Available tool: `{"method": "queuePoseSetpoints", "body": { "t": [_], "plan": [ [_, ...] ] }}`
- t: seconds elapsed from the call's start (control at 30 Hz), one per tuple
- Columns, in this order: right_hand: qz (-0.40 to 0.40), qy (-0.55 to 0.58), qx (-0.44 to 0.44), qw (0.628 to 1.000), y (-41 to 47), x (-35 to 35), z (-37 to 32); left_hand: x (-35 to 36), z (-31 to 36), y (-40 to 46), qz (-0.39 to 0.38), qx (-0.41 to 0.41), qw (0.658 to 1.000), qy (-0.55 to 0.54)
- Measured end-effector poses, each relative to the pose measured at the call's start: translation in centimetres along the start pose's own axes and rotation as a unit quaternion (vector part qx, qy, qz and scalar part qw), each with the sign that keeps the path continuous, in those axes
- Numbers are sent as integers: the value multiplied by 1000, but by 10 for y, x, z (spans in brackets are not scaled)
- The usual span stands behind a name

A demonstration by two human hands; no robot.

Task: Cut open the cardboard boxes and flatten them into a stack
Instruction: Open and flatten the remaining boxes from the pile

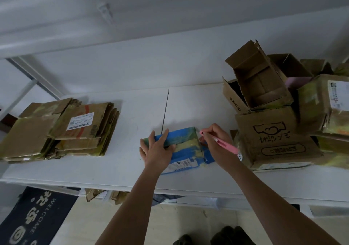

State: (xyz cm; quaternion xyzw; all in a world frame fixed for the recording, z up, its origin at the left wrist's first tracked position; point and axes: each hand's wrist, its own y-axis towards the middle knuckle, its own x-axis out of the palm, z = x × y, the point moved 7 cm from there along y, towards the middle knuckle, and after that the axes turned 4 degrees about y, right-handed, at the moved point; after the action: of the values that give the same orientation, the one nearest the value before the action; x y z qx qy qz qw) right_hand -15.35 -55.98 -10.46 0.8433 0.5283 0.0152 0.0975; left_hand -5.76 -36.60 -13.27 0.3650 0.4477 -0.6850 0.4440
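Two bare forearms, no sleeves seen, left hand (156, 148) and right hand (215, 141) ungloved, dark shoes (226, 235) worn below

White table, mat and wall

A white table (188, 101) stood against a pale wall (170, 18), a thin dark seam (165, 110) running across its top. On the floor at lower left lay a dark doormat (35, 218) printed with "WELCOME" in white letters. Beige flooring (132, 224) showed beneath the table edge.
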Motion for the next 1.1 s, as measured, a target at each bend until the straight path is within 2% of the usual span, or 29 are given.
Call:
{"method": "queuePoseSetpoints", "body": {
  "t": [0.27,0.5,0.67,0.83,1.1],
  "plan": [
    [-16,-44,-33,998,-25,-10,2,1,0,1,-1,-1,1000,10],
    [-29,-52,-35,998,-43,-15,1,0,0,1,1,-3,1000,15],
    [-66,-55,-18,996,-46,-27,3,1,1,-5,6,1,1000,18],
    [-7,-8,-31,999,-21,-25,-10,-2,3,-9,13,9,1000,12],
    [11,-34,-31,999,-12,2,-4,-3,3,-14,20,19,1000,5]
  ]
}}
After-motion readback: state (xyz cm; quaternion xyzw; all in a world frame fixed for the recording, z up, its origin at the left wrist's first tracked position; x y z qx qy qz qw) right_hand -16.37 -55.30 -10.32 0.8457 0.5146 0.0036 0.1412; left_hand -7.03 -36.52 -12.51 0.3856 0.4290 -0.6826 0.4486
